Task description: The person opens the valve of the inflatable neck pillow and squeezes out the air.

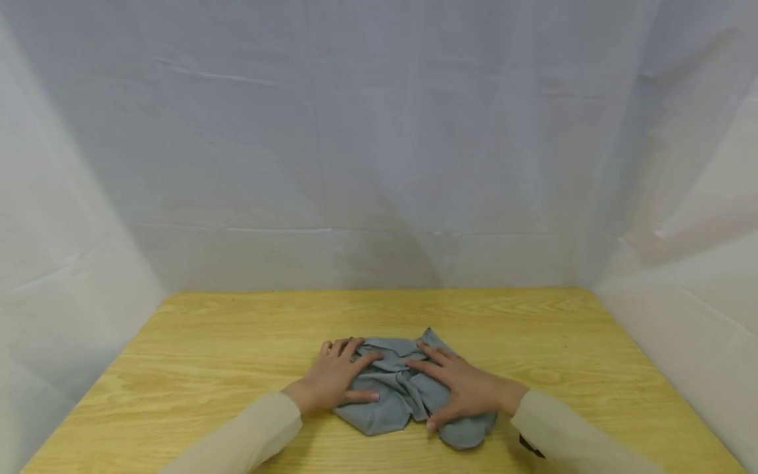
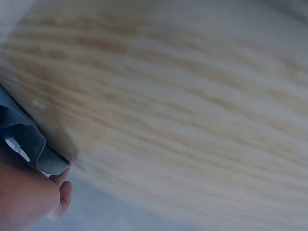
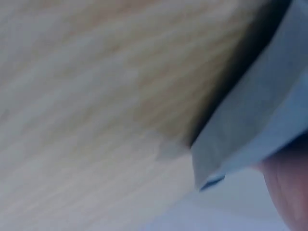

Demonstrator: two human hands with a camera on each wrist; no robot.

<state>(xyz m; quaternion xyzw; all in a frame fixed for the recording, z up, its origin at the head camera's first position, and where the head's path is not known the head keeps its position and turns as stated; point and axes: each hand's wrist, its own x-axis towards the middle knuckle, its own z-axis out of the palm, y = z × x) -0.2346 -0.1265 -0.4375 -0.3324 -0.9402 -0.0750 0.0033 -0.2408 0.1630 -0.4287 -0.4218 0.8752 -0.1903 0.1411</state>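
A crumpled grey-blue cloth lies on the wooden table, bunched in folds between two hands. My left hand rests on its left side with fingers and thumb spread. On the right part of the cloth lies my right hand, palm down, its fingers spread toward the middle. In the left wrist view, fingers show beside the cloth's edge. The right wrist view has a fold of cloth standing up from the table, with part of the hand behind it, blurred.
The light wood table runs back to a white sheet hung behind it. More white sheeting closes in the right side, and the left side likewise. A dark band shows under the right sleeve.
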